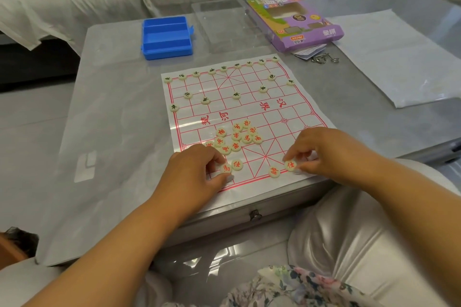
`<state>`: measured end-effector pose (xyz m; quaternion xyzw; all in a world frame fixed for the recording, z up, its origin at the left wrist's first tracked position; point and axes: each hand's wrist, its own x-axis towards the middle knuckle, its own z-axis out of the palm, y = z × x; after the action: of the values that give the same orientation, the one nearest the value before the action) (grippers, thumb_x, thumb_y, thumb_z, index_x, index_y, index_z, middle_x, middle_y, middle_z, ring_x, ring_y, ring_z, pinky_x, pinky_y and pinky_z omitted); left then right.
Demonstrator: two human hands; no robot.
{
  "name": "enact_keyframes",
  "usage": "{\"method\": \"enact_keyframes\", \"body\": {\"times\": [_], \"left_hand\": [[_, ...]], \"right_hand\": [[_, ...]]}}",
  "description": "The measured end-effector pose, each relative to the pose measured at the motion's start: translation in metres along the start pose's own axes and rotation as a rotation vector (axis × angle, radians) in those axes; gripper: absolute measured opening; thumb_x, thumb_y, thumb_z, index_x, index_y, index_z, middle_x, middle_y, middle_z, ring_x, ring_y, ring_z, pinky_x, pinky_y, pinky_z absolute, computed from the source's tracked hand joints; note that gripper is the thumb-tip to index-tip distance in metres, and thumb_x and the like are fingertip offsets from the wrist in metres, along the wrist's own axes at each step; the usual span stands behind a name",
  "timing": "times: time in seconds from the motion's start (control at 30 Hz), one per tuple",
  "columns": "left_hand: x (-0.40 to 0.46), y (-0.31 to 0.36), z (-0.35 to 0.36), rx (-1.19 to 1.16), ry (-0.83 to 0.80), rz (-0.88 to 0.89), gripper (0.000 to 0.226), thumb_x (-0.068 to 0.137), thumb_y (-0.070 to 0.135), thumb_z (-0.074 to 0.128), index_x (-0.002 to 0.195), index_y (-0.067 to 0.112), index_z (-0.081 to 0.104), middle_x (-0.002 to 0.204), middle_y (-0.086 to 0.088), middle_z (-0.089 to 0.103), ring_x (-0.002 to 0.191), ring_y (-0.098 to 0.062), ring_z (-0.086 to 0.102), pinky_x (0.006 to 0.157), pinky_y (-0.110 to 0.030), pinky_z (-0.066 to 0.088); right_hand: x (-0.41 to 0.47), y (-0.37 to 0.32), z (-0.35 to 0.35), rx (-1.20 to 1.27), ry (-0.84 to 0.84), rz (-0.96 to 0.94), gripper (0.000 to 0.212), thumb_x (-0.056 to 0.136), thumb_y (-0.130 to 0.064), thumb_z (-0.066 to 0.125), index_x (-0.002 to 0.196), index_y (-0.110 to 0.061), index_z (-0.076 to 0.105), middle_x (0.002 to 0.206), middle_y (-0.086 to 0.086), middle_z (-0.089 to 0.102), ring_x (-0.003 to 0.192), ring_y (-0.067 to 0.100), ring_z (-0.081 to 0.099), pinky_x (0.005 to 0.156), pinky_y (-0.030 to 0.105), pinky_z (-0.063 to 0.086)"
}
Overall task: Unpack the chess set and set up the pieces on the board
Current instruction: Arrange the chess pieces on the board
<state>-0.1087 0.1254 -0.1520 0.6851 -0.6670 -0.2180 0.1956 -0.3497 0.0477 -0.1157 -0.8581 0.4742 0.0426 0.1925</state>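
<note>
A white paper board [294, 107] with red grid lines lies on the grey table. Black-lettered round pieces [236, 95] stand placed across its far half. Several red-lettered pieces [237, 136] sit in a loose heap near the board's middle. My left hand [197, 169] pinches a red piece [226, 168] at the near edge, beside another red piece [237, 164]. My right hand [321, 154] grips a red piece [290, 165] on the near row, next to a further red piece [274, 171].
A blue plastic case [166, 37] lies open behind the board, with a clear lid [222, 22] and a purple cardboard box [294, 20] to its right. Metal ring puzzles [324, 58] and a white plastic sheet [389, 57] lie at the right. A sofa stands beyond.
</note>
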Motion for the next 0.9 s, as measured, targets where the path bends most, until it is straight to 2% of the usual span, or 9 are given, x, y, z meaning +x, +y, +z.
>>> {"method": "enact_keyframes", "body": {"times": [0.17, 0.27, 0.43, 0.57, 0.67, 0.77, 0.9], "left_hand": [[-0.001, -0.004, -0.001, -0.019, -0.008, 0.004, 0.028, 0.079, 0.042, 0.071, 0.101, 0.029, 0.061, 0.084, 0.022, 0.049, 0.074, -0.001, 0.052, 0.063, -0.007, 0.036], [-0.003, -0.005, -0.001, -0.039, -0.006, 0.008, 0.026, 0.079, 0.04, 0.071, 0.101, 0.029, 0.062, 0.085, 0.023, 0.049, 0.074, -0.002, 0.052, 0.065, -0.007, 0.036], [-0.006, -0.008, -0.003, -0.033, 0.0, 0.027, 0.027, 0.081, 0.039, 0.07, 0.105, 0.028, 0.065, 0.085, 0.023, 0.05, 0.076, -0.002, 0.052, 0.067, -0.007, 0.036], [-0.009, -0.01, -0.004, -0.028, 0.007, 0.031, 0.028, 0.083, 0.037, 0.068, 0.109, 0.027, 0.066, 0.086, 0.022, 0.049, 0.076, -0.001, 0.052, 0.068, -0.006, 0.035], [-0.011, -0.013, -0.005, -0.022, 0.014, 0.029, 0.029, 0.084, 0.036, 0.067, 0.112, 0.027, 0.065, 0.089, 0.02, 0.051, 0.077, 0.0, 0.052, 0.071, -0.006, 0.035], [-0.012, -0.016, -0.005, -0.025, 0.017, 0.024, 0.029, 0.085, 0.035, 0.066, 0.113, 0.028, 0.065, 0.09, 0.02, 0.051, 0.078, 0.0, 0.051, 0.073, -0.007, 0.037], [-0.013, -0.016, -0.005, -0.03, 0.012, 0.019, 0.028, 0.085, 0.034, 0.066, 0.113, 0.028, 0.063, 0.09, 0.022, 0.049, 0.079, 0.0, 0.052, 0.07, -0.006, 0.036]], "right_hand": [[-0.003, -0.003, 0.002, -0.016, 0.007, -0.002, 0.032, 0.082, -0.034, 0.069, 0.114, -0.037, 0.063, 0.099, -0.017, 0.056, 0.089, 0.006, 0.054, 0.078, 0.014, 0.046], [-0.003, -0.004, 0.004, -0.027, 0.02, -0.013, 0.028, 0.082, -0.035, 0.069, 0.11, -0.036, 0.065, 0.101, -0.016, 0.059, 0.09, 0.006, 0.054, 0.08, 0.016, 0.047], [-0.002, -0.005, 0.004, -0.003, 0.012, 0.011, 0.028, 0.081, -0.033, 0.071, 0.108, -0.035, 0.065, 0.103, -0.013, 0.061, 0.09, 0.007, 0.056, 0.077, 0.013, 0.046], [-0.004, -0.008, 0.001, 0.086, 0.051, 0.034, 0.032, 0.082, -0.034, 0.069, 0.113, -0.035, 0.061, 0.097, -0.015, 0.057, 0.089, 0.007, 0.055, 0.069, 0.006, 0.039], [0.0, -0.016, 0.002, 0.118, 0.106, 0.039, 0.03, 0.083, -0.036, 0.065, 0.113, -0.031, 0.062, 0.095, -0.014, 0.056, 0.087, 0.006, 0.054, 0.072, 0.009, 0.039], [0.009, -0.029, 0.007, 0.141, 0.143, 0.036, 0.027, 0.083, -0.037, 0.066, 0.109, -0.029, 0.065, 0.091, -0.015, 0.056, 0.082, 0.004, 0.054, 0.068, 0.007, 0.038], [0.022, -0.051, 0.017, 0.119, 0.144, -0.007, 0.03, 0.083, -0.04, 0.066, 0.11, -0.029, 0.066, 0.096, -0.012, 0.06, 0.084, 0.005, 0.053, 0.069, 0.009, 0.039]]}}
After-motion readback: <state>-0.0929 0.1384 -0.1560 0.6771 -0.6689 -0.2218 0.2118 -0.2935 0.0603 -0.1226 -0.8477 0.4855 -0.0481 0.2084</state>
